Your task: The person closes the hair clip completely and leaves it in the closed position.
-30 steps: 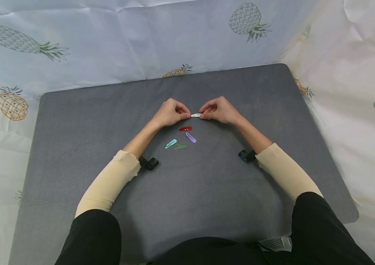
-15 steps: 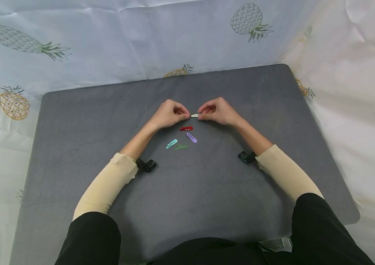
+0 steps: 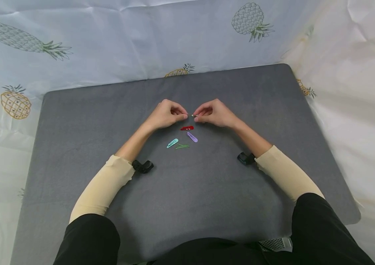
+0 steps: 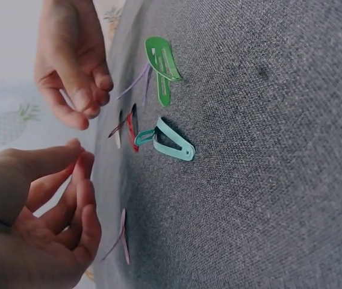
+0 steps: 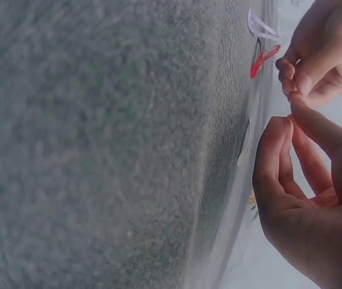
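Just left of the pale hair clip point(image 3: 193, 115) is my left hand point(image 3: 166, 114), fingers loosely bent and thumb near the index fingertip, nothing seen between them. From the right, my right hand point(image 3: 216, 113) partly covers that clip in the head view; its thumb and index finger are slightly apart, above the cloth in the right wrist view. Nearer me lie a red hair clip point(image 3: 187, 128), a purple hair clip point(image 3: 192, 137), a turquoise hair clip point(image 3: 172, 143) and a green hair clip point(image 4: 164, 69), which stands bent open. Below my left hand in the left wrist view lies a pinkish clip point(image 4: 123, 238).
The clips lie on a grey cloth-covered table point(image 3: 207, 184). A white pineapple-print curtain point(image 3: 108, 48) hangs behind it and continues on the sides. Black wrist cameras point(image 3: 143, 166) sit at both forearms.
Both hands held the pale clip between them a second ago. My left hand has drawn back left, and my right fingers have moved slightly left and parted, covering more of the clip.
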A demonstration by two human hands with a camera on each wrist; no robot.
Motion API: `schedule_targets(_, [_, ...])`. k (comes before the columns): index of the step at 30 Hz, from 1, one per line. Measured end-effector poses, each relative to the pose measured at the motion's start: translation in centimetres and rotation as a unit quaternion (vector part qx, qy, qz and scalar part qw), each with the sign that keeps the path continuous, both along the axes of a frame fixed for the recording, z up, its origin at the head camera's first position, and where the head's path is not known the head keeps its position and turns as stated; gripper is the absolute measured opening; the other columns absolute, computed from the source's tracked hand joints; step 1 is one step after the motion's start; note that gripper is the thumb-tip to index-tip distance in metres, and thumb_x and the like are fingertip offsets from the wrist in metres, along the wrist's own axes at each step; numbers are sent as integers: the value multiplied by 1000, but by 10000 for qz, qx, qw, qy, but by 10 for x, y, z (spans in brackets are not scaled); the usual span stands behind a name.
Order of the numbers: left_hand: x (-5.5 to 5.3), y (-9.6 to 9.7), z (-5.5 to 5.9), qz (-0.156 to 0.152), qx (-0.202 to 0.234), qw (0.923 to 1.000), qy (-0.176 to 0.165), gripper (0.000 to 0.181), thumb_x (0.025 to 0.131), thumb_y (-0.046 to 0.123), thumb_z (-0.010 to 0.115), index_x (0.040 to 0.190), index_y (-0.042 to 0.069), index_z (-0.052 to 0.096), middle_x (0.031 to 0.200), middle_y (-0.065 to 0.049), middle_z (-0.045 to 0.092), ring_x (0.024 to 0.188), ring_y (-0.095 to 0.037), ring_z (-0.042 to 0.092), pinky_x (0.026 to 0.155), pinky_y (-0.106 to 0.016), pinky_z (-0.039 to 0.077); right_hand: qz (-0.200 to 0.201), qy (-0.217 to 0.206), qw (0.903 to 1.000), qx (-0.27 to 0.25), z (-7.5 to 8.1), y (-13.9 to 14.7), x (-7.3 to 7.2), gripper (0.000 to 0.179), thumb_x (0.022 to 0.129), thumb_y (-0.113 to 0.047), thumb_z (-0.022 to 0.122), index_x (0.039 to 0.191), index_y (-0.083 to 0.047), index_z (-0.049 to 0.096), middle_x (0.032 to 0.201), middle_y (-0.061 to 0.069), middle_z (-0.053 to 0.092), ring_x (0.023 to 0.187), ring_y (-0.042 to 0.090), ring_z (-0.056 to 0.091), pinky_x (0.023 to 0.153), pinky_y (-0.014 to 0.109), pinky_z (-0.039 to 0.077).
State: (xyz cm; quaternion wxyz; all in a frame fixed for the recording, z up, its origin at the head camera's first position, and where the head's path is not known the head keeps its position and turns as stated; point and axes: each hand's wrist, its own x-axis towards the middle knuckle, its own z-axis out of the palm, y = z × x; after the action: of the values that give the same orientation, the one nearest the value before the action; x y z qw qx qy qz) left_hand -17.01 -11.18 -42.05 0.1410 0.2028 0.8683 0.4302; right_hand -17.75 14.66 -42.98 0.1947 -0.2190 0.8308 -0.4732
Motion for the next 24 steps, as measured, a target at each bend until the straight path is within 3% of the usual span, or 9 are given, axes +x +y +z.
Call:
schedule_targets(5, [3,-3,2,-19,-107,9999,-108,14,101,17,78,104,6,86,94,-11,82,69,-6,60,65,-22,44,38,-208,9998,-34,0,-3,3,21,96,-9,83,115,-1,81,100,15,82,87,22,79,76,21,58])
schedule_targets(12, [8,-7,4,-158,-243,9988,-393,16,100,19,80,101,5,86,85,-12,80,64,-11,62,61,-22,46,145,-468,9988,-38,-2,-7,7,19,97,-6,80,115,0,81,100,15,82,84,14,78,76,22,58])
schedule_targets(16, [9,-9,4,-205,-268,9977,-594,16,99,19,81,100,4,86,83,-12,81,64,-16,68,59,-21,47,234,-496,9985,52,-4,-11,7,18,96,-7,81,113,-2,81,96,12,82,80,9,76,75,22,57])
schedule_targets(24, [12,-12,-1,-268,-274,9957,-839,17,99,20,81,99,3,86,78,-9,80,62,-12,68,57,-21,45,301,-483,9981,239,-6,-14,8,18,95,-8,83,112,-3,81,92,9,81,76,8,73,73,22,56])
